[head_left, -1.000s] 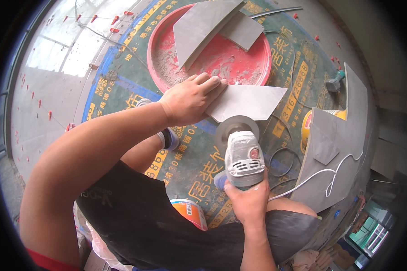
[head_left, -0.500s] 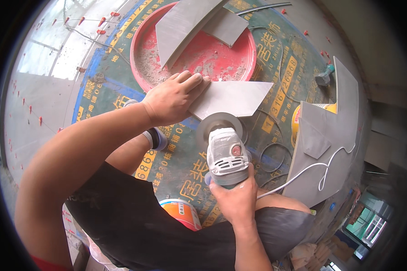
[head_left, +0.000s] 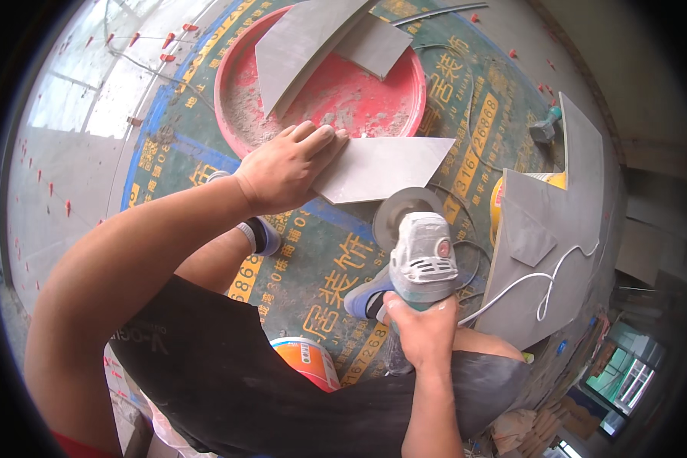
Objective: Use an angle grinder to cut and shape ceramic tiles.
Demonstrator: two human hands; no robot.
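My left hand (head_left: 286,168) is closed on the left end of a grey tile piece (head_left: 385,168), which rests against the near rim of a round red tub (head_left: 229,114). In my right hand (head_left: 427,328) is a dusty white angle grinder (head_left: 424,256), gripped at its rear. The grinder's round disc (head_left: 406,216) is at the tile's near edge, toward its right end; whether it touches cannot be made out. Larger grey tile pieces (head_left: 313,46) lie across the tub, over dried grey residue.
At the right, big cut tiles (head_left: 527,298) lean over a yellow bucket (head_left: 557,181), a white cord (head_left: 504,290) running across them. A green-handled mallet (head_left: 546,126) lies beyond. An orange and white bucket (head_left: 305,361) stands by my leg. Printed green sheeting (head_left: 343,290) covers the floor.
My right hand has moved the grinder right along the tile's near edge, from its left part toward its right end. The left hand keeps its hold on the tile.
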